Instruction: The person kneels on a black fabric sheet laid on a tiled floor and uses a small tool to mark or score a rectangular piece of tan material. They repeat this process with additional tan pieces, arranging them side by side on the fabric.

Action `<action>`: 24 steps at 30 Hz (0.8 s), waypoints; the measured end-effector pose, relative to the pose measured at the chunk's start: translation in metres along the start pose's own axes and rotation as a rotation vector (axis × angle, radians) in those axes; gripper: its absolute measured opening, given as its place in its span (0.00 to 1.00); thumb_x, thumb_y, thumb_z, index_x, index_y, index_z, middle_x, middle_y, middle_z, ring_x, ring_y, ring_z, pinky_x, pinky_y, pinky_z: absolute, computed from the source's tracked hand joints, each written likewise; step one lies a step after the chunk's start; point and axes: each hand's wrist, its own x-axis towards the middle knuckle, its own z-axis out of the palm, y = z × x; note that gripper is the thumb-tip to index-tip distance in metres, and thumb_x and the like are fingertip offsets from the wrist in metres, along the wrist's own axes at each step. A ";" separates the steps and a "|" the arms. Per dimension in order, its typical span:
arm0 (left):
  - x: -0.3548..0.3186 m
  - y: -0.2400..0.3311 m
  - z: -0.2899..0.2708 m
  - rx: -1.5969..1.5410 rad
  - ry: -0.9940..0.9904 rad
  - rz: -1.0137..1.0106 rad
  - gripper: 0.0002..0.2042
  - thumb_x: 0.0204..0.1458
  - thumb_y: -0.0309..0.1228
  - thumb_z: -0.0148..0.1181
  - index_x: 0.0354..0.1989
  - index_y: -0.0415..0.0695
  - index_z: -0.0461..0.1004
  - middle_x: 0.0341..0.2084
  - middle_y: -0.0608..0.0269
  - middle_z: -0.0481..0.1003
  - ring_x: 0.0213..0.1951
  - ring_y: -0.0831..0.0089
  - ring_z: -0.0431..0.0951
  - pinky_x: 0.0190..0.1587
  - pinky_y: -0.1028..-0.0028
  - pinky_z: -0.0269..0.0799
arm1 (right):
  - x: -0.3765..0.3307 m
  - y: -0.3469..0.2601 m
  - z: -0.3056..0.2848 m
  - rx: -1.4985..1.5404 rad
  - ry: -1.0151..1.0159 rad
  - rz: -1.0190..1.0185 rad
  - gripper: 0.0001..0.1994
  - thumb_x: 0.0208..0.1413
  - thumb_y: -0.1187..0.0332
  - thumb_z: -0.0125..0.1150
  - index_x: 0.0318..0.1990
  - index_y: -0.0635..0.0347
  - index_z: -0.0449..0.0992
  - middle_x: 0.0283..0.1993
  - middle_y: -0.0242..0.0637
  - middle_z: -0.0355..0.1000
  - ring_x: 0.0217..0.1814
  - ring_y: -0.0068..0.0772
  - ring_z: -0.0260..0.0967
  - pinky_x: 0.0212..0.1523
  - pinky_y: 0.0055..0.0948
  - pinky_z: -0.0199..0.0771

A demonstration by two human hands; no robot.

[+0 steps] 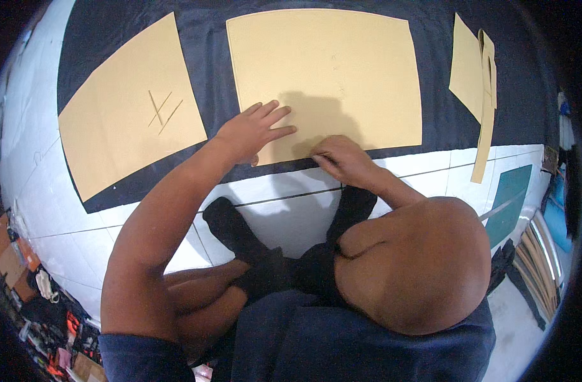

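Note:
A large tan sheet (pixel 323 70), perhaps card, lies flat on a black cloth (pixel 205 76) in front of me. My left hand (pixel 252 130) rests on its lower left part, fingers spread and holding nothing. At the sheet's near edge my right hand (pixel 345 159) is closed, its fingers curled together. Whatever may be between those fingers is hidden. Shadows of my head and hands fall across the sheet. Another tan sheet (pixel 122 121) lies to the left, with several thin tan strips (pixel 170 114) crossing each other on it.
At the right, a smaller tan piece (pixel 464 70) lies beside long tan strips (pixel 485 140). A green mat (pixel 507 204) lies on the white tiled floor (pixel 284 191), near a stack of curved boards (pixel 536 267). Mixed clutter (pixel 49 305) fills the lower left. My black-socked feet are close to the cloth.

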 end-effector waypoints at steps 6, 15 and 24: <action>-0.002 0.004 0.018 -0.111 0.248 -0.049 0.38 0.46 0.39 0.72 0.69 0.54 0.64 0.68 0.48 0.59 0.70 0.50 0.58 0.71 0.56 0.58 | -0.046 0.015 -0.036 0.159 0.397 0.425 0.15 0.71 0.61 0.47 0.50 0.65 0.74 0.45 0.52 0.74 0.51 0.55 0.72 0.54 0.48 0.70; 0.027 -0.028 0.022 -0.557 0.605 -1.009 0.44 0.46 0.46 0.72 0.66 0.33 0.58 0.55 0.32 0.65 0.58 0.41 0.69 0.63 0.56 0.66 | -0.069 0.110 -0.092 -0.448 0.803 0.655 0.20 0.66 0.58 0.56 0.52 0.69 0.72 0.51 0.56 0.72 0.55 0.57 0.71 0.56 0.47 0.70; 0.035 -0.036 -0.010 -1.282 0.705 -1.059 0.32 0.50 0.32 0.66 0.63 0.29 0.63 0.44 0.44 0.79 0.45 0.59 0.81 0.52 0.64 0.75 | -0.073 0.143 -0.112 -0.395 0.820 0.797 0.27 0.57 0.55 0.67 0.55 0.67 0.70 0.53 0.53 0.73 0.56 0.54 0.71 0.58 0.44 0.71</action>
